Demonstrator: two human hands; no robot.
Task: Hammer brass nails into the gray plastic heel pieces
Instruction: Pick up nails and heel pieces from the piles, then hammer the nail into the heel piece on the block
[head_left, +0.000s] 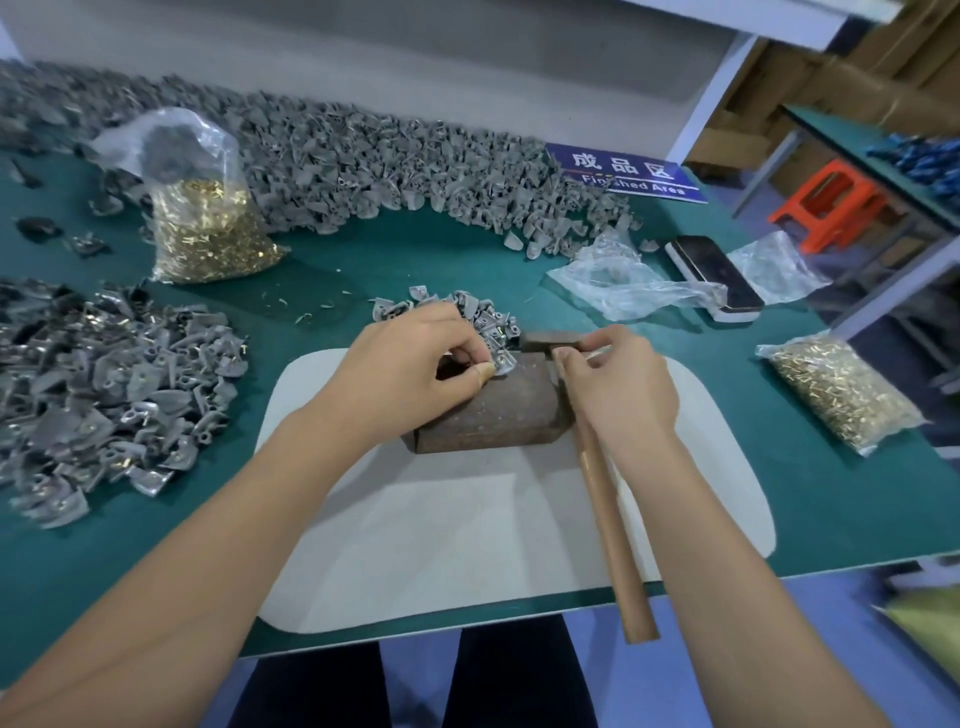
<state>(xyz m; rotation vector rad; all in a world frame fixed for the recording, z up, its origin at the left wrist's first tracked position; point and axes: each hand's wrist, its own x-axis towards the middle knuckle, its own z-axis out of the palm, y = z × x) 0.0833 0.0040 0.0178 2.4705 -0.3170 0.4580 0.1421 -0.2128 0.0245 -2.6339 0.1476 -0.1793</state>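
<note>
My left hand (415, 369) pinches a gray plastic heel piece (503, 364) on top of a rusty metal block (498, 410) in the middle of the white mat (467, 519). My right hand (618, 387) grips the hammer's wooden handle (613, 530) close to its head (550, 340), which sits just right of the heel piece. A small heap of gray heel pieces (467, 312) lies just behind the block. Whether a brass nail stands in the held piece is hidden by my fingers.
Bags of brass nails stand at the back left (208, 228) and at the right edge (841, 395). Large heaps of heel pieces lie at the left (104, 384) and along the back (363, 150). A phone (717, 275), crumpled plastic bags (623, 280) and a blue sign (628, 171) are at the back right.
</note>
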